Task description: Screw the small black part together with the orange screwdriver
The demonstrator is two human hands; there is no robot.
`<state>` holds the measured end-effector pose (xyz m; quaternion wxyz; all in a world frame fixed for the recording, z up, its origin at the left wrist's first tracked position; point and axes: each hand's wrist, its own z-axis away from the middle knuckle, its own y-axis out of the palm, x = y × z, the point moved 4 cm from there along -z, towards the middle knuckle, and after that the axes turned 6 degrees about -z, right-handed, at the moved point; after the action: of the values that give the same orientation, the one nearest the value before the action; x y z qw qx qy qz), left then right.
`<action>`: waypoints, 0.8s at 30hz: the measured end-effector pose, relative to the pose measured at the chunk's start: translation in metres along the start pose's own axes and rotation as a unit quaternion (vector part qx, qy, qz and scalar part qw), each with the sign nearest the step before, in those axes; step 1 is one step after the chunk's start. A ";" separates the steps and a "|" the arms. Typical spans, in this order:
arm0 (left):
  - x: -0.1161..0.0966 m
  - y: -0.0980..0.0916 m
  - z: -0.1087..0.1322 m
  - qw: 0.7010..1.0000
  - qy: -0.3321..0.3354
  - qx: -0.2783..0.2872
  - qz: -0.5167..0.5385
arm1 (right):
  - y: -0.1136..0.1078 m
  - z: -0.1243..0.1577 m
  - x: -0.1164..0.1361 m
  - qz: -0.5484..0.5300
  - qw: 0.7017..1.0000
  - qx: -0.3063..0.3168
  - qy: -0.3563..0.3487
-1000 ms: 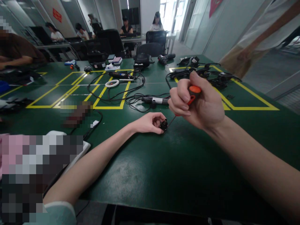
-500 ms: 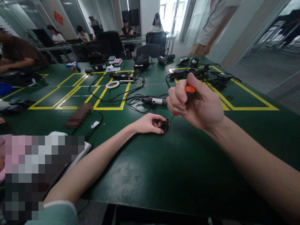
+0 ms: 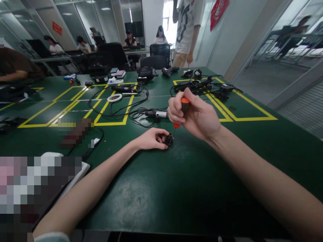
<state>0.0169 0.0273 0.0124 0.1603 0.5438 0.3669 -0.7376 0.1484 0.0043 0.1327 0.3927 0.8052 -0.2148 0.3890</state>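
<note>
Looking for lettering, we see pale characters on the red pennant (image 3: 219, 12) far beyond our right hand (image 3: 194, 112), too blurred to read; the white tag (image 3: 97, 140) left of our left hand (image 3: 152, 138) is likewise illegible. That left hand pinches a small black part (image 3: 168, 141), rounded, with 1 short tube standing up from it, on the tabletop (image 3: 191, 188), shiny and dark green. Our right hand is curled around a screwdriver (image 3: 185, 107) with an orange-capped handle, its thin metal shaft slanting down to the part; whether the tip touches, we cannot tell. Just beyond our 2 hands lies a cylindrical black tool (image 3: 156, 115) with a silver band. Farther beyond the left hand, a flat white ring (image 3: 120, 96) rests near yellow tape (image 3: 111, 124).
</note>
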 end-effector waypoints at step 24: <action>0.005 -0.001 0.000 1.000 0.008 -0.004 -0.014 | 0.010 0.007 -0.009 -0.016 1.000 0.021 0.001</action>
<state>0.0146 0.0289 0.0086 0.1494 0.5437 0.3782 -0.7342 0.1398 -0.0071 0.1279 0.3820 0.8163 -0.1933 0.3878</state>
